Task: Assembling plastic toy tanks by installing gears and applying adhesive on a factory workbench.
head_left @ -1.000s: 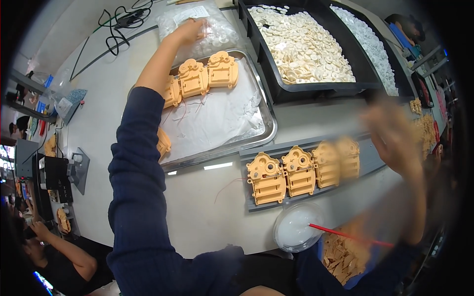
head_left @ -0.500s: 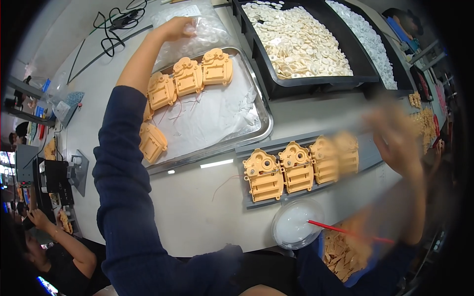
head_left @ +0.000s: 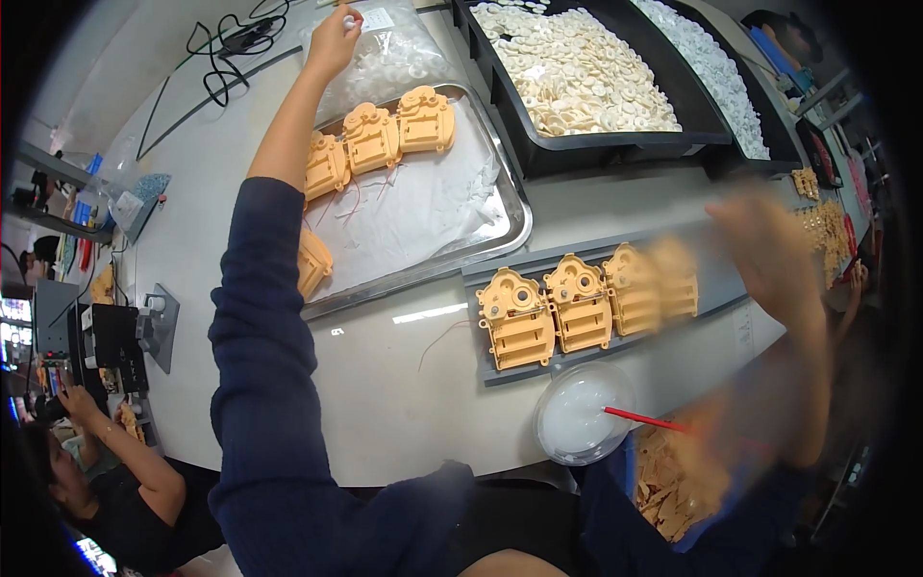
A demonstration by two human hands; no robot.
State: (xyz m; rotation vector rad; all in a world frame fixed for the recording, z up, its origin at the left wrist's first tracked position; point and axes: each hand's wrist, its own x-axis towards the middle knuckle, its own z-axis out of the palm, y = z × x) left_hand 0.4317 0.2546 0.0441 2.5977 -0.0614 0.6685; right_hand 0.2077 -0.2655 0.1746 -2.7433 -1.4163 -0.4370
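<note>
My left hand is raised at the far left edge of a clear plastic bag of small translucent parts. Between its fingertips is a small white part. Blurred, my right hand hovers over the right end of a grey rail; its fingers are smeared, so any hold is hidden. A row of yellow-orange plastic housings stands on the rail, the rightmost ones hazy. More such housings, with thin red wires, lie in a paper-lined metal tray beside my left forearm.
A clear tub of white paste holds a red stick. Nearer, a blue bin contains tan pieces. Black trays of cream discs and translucent parts stand at the back. A black cable lies far left; a co-worker's arm is at left.
My left hand has moved up and away from the middle of the bag and now shows a small white part in its fingertips. My right hand stays near the rail's right end.
</note>
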